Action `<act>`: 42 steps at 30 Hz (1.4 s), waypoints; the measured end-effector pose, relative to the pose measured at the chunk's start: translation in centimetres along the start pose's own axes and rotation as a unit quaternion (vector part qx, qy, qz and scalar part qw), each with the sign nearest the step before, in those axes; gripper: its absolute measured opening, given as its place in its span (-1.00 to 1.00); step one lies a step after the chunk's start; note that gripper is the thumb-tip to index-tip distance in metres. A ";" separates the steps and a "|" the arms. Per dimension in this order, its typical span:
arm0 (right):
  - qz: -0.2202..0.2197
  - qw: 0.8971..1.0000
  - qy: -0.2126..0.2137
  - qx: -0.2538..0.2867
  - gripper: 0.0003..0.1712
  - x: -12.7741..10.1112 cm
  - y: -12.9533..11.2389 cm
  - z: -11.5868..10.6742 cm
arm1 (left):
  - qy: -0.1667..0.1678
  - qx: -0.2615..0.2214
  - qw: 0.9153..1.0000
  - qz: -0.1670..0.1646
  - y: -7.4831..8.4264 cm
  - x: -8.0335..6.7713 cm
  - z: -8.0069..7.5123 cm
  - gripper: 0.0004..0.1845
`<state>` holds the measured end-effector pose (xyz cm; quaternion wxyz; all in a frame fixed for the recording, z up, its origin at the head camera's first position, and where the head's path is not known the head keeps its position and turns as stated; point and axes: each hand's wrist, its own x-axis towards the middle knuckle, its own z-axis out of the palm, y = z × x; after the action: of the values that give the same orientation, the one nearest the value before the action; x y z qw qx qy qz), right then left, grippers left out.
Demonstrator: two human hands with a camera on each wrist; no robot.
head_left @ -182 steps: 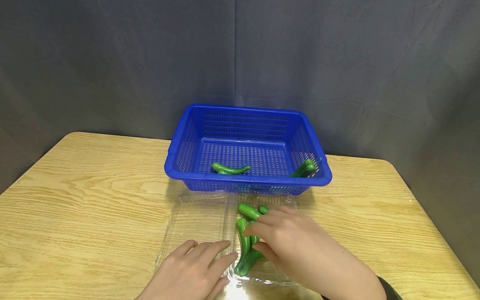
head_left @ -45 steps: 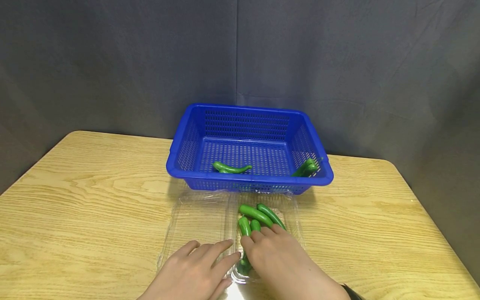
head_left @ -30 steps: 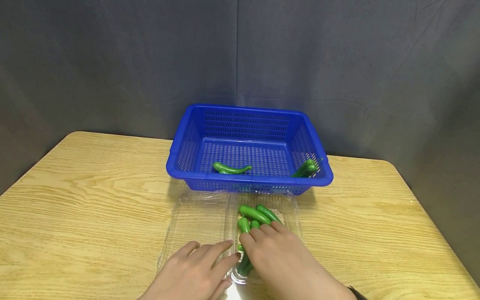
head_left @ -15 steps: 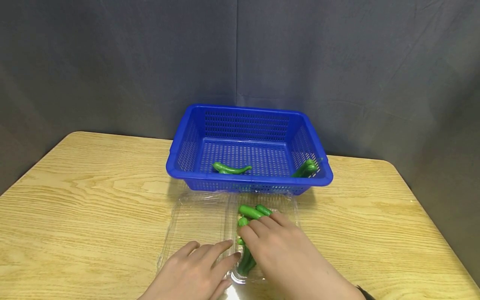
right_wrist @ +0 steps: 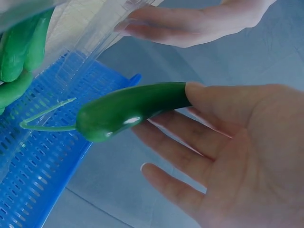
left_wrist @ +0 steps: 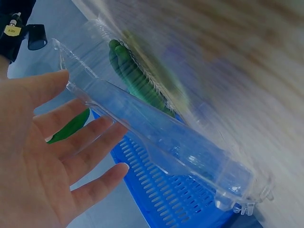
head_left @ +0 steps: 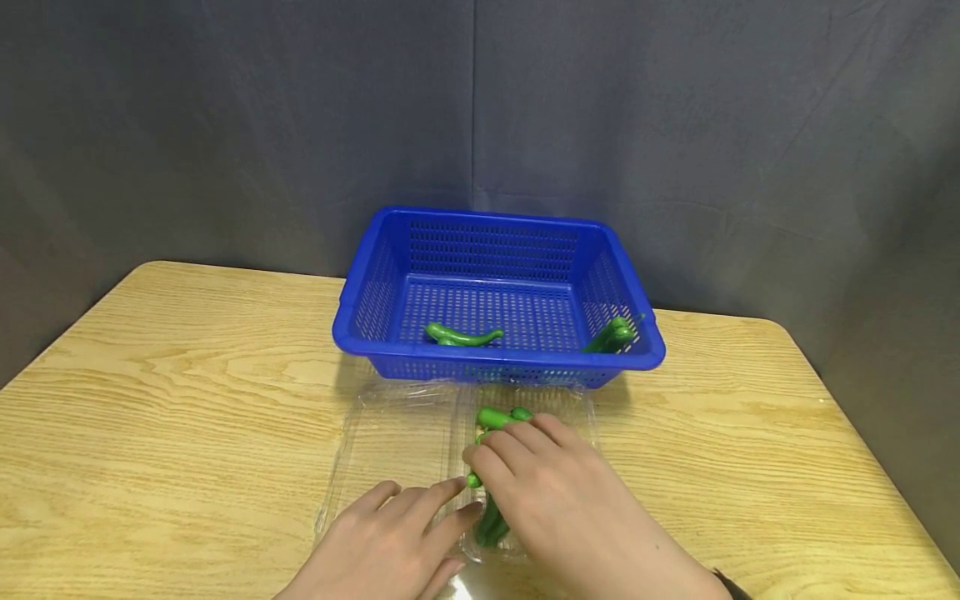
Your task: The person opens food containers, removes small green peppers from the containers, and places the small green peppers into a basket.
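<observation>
A green chili pepper (right_wrist: 128, 111) with a thin bent stem is pinched by its narrow end between my right thumb and fingers. In the head view my right hand (head_left: 555, 492) is over the right half of an unfolded clear plastic clamshell box (head_left: 397, 433), hiding most of that pepper. More green peppers (head_left: 491, 529) lie in that half, partly covered by the hand. My left hand (head_left: 382, 542) rests over the near part of the box, fingers spread and fairly straight. In the left wrist view its fingertips touch the clear plastic edge.
Just behind the box stands a blue perforated basket (head_left: 495, 357). A curved pepper (head_left: 465, 337) lies inside near its front wall, and more peppers (head_left: 611, 336) lean in the right front corner. A dark grey curtain (head_left: 225, 150) hangs behind the wooden table (head_left: 187, 400).
My right hand has risen from among the peppers and shifted slightly away from me and left. It now holds one, whose end shows beside the left fingertips. The left hand has stayed still.
</observation>
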<state>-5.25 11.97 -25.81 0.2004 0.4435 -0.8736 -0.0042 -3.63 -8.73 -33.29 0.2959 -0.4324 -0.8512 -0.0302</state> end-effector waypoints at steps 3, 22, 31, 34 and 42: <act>-0.007 1.000 0.019 -0.011 -0.65 0.0 0.1 0.0 | 0.004 0.004 1.000 0.002 0.0 0.0 0.0 -0.62; -0.006 0.998 0.068 -0.018 -0.68 0.1 0.8 -0.5 | -0.004 0.000 1.000 -0.002 0.1 0.0 0.0 -0.53; 0.014 0.998 0.059 -0.016 -0.67 0.0 1.0 -0.6 | -0.013 0.000 1.000 -0.007 0.1 0.0 0.0 -0.55; 0.018 0.998 0.061 -0.018 -0.68 0.0 1.1 -0.6 | -0.014 0.000 1.000 -0.008 0.1 0.0 0.0 -0.53; 0.020 0.998 0.064 -0.011 -0.66 0.0 1.4 -0.4 | -0.002 -0.002 1.000 -0.012 0.2 0.0 0.1 -0.45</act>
<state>-6.20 12.92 -25.15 0.2609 0.4228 -0.8677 0.0190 -3.54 -8.60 -33.38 0.2931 -0.4224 -0.8570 -0.0346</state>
